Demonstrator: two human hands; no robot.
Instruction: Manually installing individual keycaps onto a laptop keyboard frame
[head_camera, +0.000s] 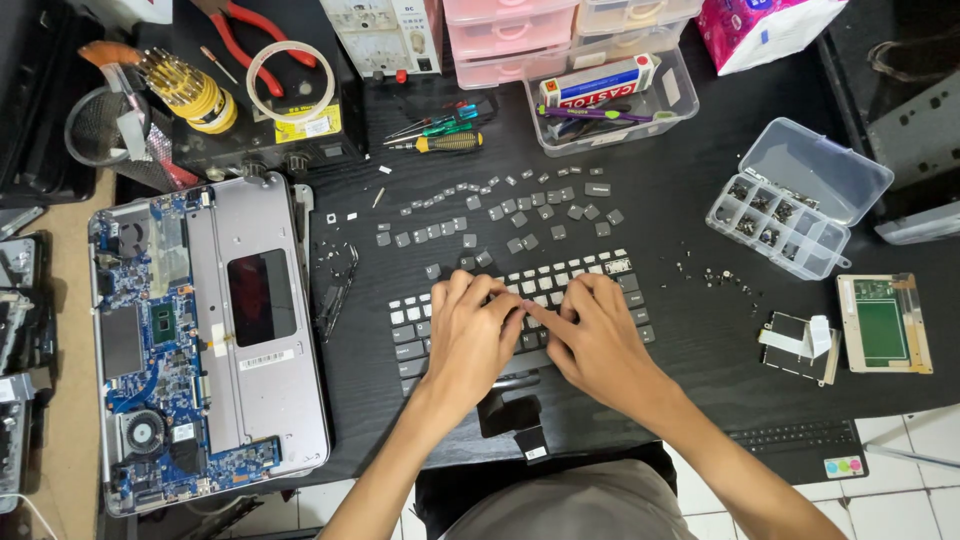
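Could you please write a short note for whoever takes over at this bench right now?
Left hand and right hand: both bare, fingertips pressed on the middle of the bare laptop keyboard on the black table.
Loose keycaps lie scattered above it; many are off, several rows remain on.
Opened laptop base sits left, compartment box right.
Neither hand holds a tool.
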